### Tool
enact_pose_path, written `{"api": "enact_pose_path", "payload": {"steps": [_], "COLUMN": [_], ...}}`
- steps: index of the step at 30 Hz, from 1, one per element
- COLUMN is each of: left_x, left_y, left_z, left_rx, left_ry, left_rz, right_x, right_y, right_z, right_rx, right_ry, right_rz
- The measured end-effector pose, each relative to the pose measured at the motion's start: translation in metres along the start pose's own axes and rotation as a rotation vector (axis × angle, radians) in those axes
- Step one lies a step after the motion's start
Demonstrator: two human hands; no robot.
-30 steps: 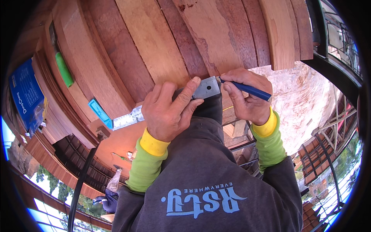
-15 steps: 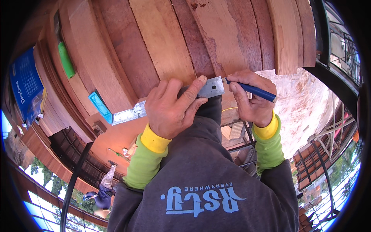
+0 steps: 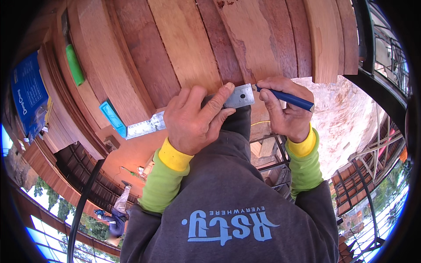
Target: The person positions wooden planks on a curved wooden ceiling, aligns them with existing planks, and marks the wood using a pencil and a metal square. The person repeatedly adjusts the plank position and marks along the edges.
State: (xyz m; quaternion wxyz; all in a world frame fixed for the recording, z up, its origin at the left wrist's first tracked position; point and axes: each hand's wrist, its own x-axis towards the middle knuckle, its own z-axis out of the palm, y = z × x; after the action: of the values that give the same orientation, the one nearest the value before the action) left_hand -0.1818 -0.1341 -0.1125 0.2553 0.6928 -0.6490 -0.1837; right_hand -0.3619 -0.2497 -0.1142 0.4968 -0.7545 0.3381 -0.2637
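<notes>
A try square with a metal blade point(image 3: 147, 126) and a light-blue handle point(image 3: 113, 119) lies along the near ends of the wooden boards point(image 3: 182, 39). My left hand point(image 3: 193, 120) is closed on the blade's middle, thumb and forefinger pressing near its holed right end. In my right hand point(image 3: 289, 107) is a dark blue pencil point(image 3: 291, 100), pinched between thumb and fingers. Its tip sits at the blade's right end, by the board edge; whether it touches the wood I cannot tell.
A tool with a green handle point(image 3: 74, 65) lies on the boards at left, beside a blue package point(image 3: 30, 94). A black metal beam point(image 3: 381, 94) runs along the right. Far below at lower left is another person point(image 3: 117, 219). Black railings point(image 3: 85, 206) stand nearby.
The try square and both hands are nearly where they were, with only a slight shift. The pencil's back end has dipped a little. The person below has moved slightly.
</notes>
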Motion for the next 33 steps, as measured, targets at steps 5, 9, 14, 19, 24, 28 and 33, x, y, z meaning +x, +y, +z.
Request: {"api": "enact_pose_path", "payload": {"steps": [5, 9, 14, 19, 24, 28, 33], "left_x": [0.000, 0.000, -0.002, 0.000, 0.000, 0.000, 0.000], "left_y": [0.000, 0.001, 0.001, 0.002, 0.000, 0.002, 0.001], "left_z": [0.000, -0.001, 0.001, 0.000, 0.001, -0.001, 0.000], "left_rx": [0.000, 0.005, 0.007, 0.022, 0.015, 0.024, 0.017], "left_ry": [0.002, -0.004, 0.013, 0.001, 0.016, -0.001, 0.017], "left_rz": [-0.002, -0.005, 0.002, -0.004, 0.001, 0.005, 0.010], "right_x": [-0.002, -0.002, -0.002, -0.003, -0.001, -0.006, -0.004], "right_y": [0.003, -0.002, 0.002, 0.005, 0.002, 0.006, 0.004], "right_z": [0.003, 0.000, 0.003, 0.002, 0.002, 0.006, 0.005], "right_rx": [0.003, 0.049, 0.002, 0.011, -0.011, -0.005, -0.014], "right_ry": [0.033, -0.011, 0.029, 0.028, 0.031, 0.067, 0.057], "right_rz": [0.004, 0.089, -0.015, -0.010, -0.015, -0.021, -0.006]}}
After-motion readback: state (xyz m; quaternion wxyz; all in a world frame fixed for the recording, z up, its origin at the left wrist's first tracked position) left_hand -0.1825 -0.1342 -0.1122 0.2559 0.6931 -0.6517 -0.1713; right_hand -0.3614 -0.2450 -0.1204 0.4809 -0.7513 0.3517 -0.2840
